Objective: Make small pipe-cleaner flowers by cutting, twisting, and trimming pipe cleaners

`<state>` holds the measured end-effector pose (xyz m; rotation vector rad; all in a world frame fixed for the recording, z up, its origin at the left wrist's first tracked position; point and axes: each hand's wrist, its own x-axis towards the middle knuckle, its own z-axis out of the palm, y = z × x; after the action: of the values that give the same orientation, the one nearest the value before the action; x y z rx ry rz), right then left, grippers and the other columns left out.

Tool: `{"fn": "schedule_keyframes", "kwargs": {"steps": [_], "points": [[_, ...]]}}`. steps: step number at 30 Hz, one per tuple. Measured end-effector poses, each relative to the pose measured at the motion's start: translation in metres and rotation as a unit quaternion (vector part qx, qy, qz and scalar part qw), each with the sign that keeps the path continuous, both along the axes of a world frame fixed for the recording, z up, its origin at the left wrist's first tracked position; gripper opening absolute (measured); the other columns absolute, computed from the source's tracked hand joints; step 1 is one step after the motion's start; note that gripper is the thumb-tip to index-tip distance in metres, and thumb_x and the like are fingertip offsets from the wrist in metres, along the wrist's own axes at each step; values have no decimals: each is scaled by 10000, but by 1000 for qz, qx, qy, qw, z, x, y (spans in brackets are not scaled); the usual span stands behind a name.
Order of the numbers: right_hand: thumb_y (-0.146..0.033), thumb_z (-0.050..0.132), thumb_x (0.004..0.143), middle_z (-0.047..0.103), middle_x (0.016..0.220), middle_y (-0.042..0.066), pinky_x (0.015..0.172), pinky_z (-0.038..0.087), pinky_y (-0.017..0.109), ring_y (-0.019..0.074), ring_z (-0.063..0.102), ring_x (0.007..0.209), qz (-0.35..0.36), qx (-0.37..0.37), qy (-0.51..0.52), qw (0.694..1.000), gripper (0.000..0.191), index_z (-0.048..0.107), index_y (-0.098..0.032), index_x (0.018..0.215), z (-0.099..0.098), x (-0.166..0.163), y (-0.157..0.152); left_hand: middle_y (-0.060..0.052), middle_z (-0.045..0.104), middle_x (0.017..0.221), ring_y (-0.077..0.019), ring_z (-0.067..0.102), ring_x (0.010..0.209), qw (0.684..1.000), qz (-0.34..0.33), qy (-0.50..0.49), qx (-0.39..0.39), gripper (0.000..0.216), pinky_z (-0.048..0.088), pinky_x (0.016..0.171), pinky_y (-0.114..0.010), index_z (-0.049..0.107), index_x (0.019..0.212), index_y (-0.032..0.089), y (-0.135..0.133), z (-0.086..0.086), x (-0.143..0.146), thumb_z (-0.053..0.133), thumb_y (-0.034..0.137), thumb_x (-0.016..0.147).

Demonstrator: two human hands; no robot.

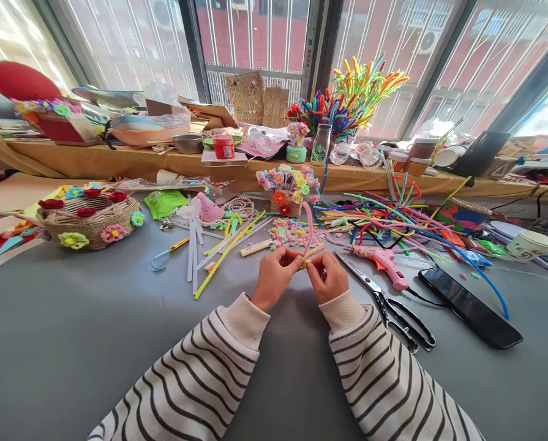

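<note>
Close together above the middle of the grey table, my left hand (276, 272) and my right hand (329, 275) pinch the same small work between thumbs and fingers. A pink pipe cleaner (309, 226) rises from it and bends over at the top. Short pink and yellow ends (314, 252) poke out by my right fingertips; the join itself is hidden by my fingers. Just beyond my hands lie pastel pipe-cleaner snippets (292, 233) and a glue stick (255, 247). Behind them stands a small box of fuzzy flowers (286, 199).
Right of my hands lie large black-handled scissors (384, 300), a pink glue gun (384, 262) with its cord, and a black phone (471, 306). A flower-trimmed twine basket (90, 223), yellow strips (223, 260) and a crochet hook (170, 252) lie left. Loose pipe cleaners (375, 217) pile up behind.
</note>
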<state>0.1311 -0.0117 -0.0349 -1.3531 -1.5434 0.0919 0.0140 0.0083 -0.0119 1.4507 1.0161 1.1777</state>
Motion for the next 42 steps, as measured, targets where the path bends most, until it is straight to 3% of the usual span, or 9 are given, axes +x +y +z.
{"fn": "schedule_keyframes", "kwargs": {"steps": [5,9,15,21,29,32,35,39,42], "points": [[-297,474,610,314,376,-68,309,235,190,68,296,341,102,-243,305,915,203,391,-192,459,4,-1,7,-10,568,645,-127,506,621,975,29,151,161,67,359,648,-224,582,653,201,-7,3,2,521,225,637],[-345,434,615,257,344,-86,272,185,191,58,243,286,132,-288,339,886,220,370,-194,468,4,1,8,-17,573,658,-129,508,627,973,40,165,158,67,359,660,-231,579,651,205,-5,4,2,520,233,638],[-233,401,690,512,640,29,482,381,243,104,435,482,61,-5,-16,998,147,525,-160,722,1,10,4,-16,581,583,-119,539,558,996,-17,-12,-82,182,439,570,-247,531,636,130,7,2,-2,597,282,561],[-209,362,777,552,727,56,641,386,252,154,497,718,13,100,-223,969,173,532,-184,783,0,13,3,-23,592,568,-102,539,538,989,-37,-48,-133,187,450,560,-235,535,617,112,5,4,-1,620,260,541],[-208,360,772,531,639,36,568,333,244,142,458,614,-56,91,-299,948,210,522,-195,639,-1,3,0,-13,556,550,-117,538,540,998,-16,38,-43,154,437,544,-235,515,599,128,6,2,-2,569,272,583],[-211,367,737,498,624,28,510,313,242,134,438,568,-46,40,-217,974,172,475,-189,605,-3,-3,0,-20,559,571,-131,542,562,996,-4,89,5,143,426,546,-239,514,611,144,5,1,-1,525,287,620],[-252,416,676,425,527,-13,441,269,225,110,376,478,-1,-82,13,997,142,418,-193,547,-4,-7,4,-26,574,621,-136,533,590,975,38,187,119,92,394,575,-238,534,645,168,0,1,0,501,254,645],[-279,421,612,302,393,-65,345,188,192,66,262,357,137,-258,394,871,204,334,-193,449,-2,-11,10,-32,579,681,-139,521,640,923,72,278,257,102,355,598,-226,554,688,194,-6,1,3,452,202,687],[-298,370,589,256,360,-81,286,135,178,45,209,290,185,-306,461,812,199,288,-198,437,2,-14,12,-36,585,714,-141,522,658,904,72,303,291,142,361,599,-227,557,721,189,-9,3,4,416,187,711]]}}
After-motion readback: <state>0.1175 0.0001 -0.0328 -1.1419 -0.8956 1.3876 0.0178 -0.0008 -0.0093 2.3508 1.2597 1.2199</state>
